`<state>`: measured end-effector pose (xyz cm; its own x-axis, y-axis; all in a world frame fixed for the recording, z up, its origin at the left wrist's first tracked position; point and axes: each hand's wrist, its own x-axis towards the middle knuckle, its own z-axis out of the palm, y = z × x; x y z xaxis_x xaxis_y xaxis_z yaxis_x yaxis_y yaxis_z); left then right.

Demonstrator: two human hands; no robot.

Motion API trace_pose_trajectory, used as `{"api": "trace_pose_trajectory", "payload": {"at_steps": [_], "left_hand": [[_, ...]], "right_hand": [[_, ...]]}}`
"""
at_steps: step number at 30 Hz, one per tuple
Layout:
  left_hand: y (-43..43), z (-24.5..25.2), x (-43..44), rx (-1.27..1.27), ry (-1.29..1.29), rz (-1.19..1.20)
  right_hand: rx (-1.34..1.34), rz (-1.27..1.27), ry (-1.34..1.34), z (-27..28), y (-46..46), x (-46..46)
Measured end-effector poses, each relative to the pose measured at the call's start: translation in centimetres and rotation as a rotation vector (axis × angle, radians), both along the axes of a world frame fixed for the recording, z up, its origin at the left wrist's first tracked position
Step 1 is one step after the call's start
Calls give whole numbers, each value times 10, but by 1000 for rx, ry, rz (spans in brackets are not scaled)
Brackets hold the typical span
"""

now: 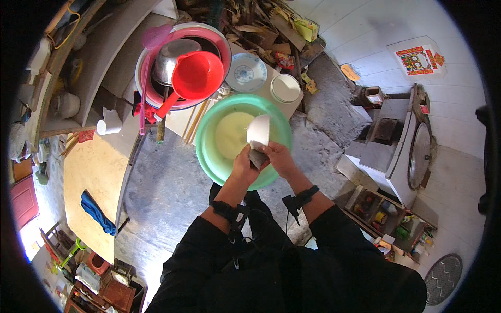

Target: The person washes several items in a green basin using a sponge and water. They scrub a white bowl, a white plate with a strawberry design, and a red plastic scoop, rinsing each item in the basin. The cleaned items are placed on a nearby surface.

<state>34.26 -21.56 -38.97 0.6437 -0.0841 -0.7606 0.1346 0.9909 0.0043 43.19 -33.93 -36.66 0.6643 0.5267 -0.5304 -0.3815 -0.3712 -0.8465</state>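
Observation:
Over a green plastic basin (204, 143) holding cloudy, pale liquid, my two hands hold a white bowl (258, 131) tipped on its side. My left hand (244, 166) grips its lower left part, beside a greyish cloth or pad (258, 158) between the hands. My right hand (280, 158) closes on the bowl's lower right edge. Behind the basin, a blue-patterned white dish (245, 72) and a cream-white bowl (285, 88) rest on a board. To the left, a red plastic ladle (197, 76) and a metal bowl (176, 54) sit in a pink-lined enamel basin (139, 78).
A pink plastic strainer (145, 90) leans across the enamel basin. Several chopsticks (195, 121) lie beside the green basin. A wooden table (94, 168) with a blue cloth (98, 213) stands left. Firewood and husks (250, 23) are piled behind; a tiled stove (375, 152) stands right.

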Motion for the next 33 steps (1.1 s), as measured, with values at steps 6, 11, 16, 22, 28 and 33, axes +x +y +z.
{"api": "trace_pose_trajectory", "payload": {"at_steps": [6,11,16,22,28,33], "left_hand": [[40,9,-18,75,-139,-163],[74,8,-30,335,-71,-297],[71,-5,-50,630,62,-486],[61,-7,-70,674,71,-622],[68,-19,-84,615,108,-635],[70,-20,-91,591,78,-560]], "right_hand": [[-316,326,-212,12,2,20],[203,-276,415,48,-7,49],[60,-148,-52,27,-23,115],[-551,333,-1116,-26,-4,190],[-724,537,-1193,-74,-1,216],[-782,648,-1180,-91,6,210]]}}
